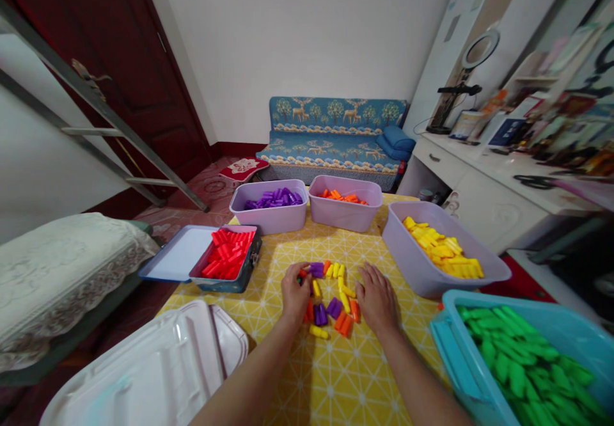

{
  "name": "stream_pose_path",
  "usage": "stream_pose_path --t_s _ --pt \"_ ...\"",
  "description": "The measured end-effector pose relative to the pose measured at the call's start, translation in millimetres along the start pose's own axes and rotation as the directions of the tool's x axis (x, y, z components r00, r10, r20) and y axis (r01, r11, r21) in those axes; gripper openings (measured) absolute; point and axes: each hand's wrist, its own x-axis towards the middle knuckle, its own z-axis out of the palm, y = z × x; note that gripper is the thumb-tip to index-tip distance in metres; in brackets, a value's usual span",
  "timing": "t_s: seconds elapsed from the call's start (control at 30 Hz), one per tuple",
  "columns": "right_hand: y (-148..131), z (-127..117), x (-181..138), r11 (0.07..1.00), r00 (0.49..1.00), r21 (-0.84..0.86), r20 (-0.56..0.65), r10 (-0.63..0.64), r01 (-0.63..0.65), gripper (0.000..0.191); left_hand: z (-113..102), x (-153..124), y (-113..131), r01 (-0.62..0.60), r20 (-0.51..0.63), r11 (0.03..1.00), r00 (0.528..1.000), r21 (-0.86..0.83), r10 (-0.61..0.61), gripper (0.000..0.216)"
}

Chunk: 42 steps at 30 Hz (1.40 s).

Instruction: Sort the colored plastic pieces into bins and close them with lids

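A small heap of mixed plastic pieces (330, 298), yellow, purple, orange and red, lies on the yellow patterned tablecloth (336, 375). My left hand (295, 293) rests at the heap's left edge with fingers curled over a few pieces, including a red one. My right hand (377, 299) lies at the heap's right edge, palm down, fingers slightly spread and touching the pieces.
Bins ring the heap: a tin of red pieces (228, 256) with its lid open, lilac tubs of purple (271, 205), orange (345, 202) and yellow pieces (441, 247), a blue bin of green pieces (522, 355). White lids (153, 368) lie front left.
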Motion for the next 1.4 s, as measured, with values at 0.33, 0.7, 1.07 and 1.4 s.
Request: stream_pose_path --t_s 0.33,0.7,1.07,1.4 --pt "1.0 -0.1 -0.1 1.000 1.000 0.004 -0.006 -0.013 0.013 0.043 -43.2 13.5 56.6 -0.224 0.443 0.938 0.892 0.264 0.088 0.034" --pt "1.7 2.1 -0.3 1.000 1.000 -0.003 -0.014 -0.013 0.013 0.043 -60.1 -1.3 52.6 -0.382 0.744 0.832 0.666 0.402 -0.054 0.035" --pt "1.0 -0.5 -0.4 1.000 1.000 -0.005 -0.006 -0.013 0.013 0.043 -56.7 3.4 54.6 -0.160 0.521 0.945 0.853 0.285 -0.013 0.026" --pt "3.4 2.2 -0.5 1.000 1.000 -0.014 -0.007 -0.021 0.021 0.043 -37.7 4.0 56.5 0.752 0.576 0.485 0.656 -0.446 -0.488 0.024"
